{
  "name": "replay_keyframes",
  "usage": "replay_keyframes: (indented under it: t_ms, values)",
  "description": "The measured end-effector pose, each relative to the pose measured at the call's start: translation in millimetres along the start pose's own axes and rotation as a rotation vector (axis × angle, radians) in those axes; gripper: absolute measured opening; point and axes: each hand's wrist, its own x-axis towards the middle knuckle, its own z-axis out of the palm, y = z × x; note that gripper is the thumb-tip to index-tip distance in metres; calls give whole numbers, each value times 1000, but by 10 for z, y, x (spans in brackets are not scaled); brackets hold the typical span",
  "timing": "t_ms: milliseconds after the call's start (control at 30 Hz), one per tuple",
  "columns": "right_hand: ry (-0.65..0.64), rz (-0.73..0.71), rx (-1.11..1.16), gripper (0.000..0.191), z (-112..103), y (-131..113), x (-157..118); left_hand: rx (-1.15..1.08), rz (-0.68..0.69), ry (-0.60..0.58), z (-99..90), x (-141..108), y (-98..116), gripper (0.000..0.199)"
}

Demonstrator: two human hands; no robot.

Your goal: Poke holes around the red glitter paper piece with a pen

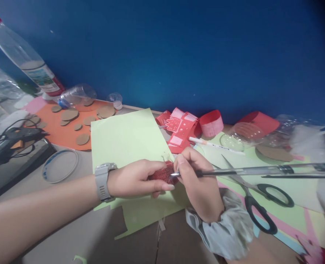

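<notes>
Between its thumb and fingers my left hand (140,179), with a grey watch (103,182) at the wrist, holds a small dark red woven piece (163,174). My right hand (198,179) grips a silver and black pen (250,171) near its tip, which points at the red piece. The pen's long barrel stretches to the right. A pale grey scrunchie (225,227) circles the right wrist. Both hands are over a light green paper sheet (126,135). Behind the right hand lie open scissors (246,189) with black handles.
Cardboard discs (69,115) lie on orange paper (52,128). A tall plastic bottle (27,55) stands at the far left, near a black device with cables (16,141). Red paper rings (211,124), a white marker (217,145) and clear plastic pieces (246,132) line the blue wall (162,51).
</notes>
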Motion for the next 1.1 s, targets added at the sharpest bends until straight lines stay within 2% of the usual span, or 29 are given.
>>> replay_keyframes:
  t_ms: [800,1100]
  values:
    - [-16,-23,-37,25,7,22,-30,-10,43,12,2,-1,-8,27]
    - [-10,-18,-33,26,7,13,-23,-36,18,-3,0,-7,8,28]
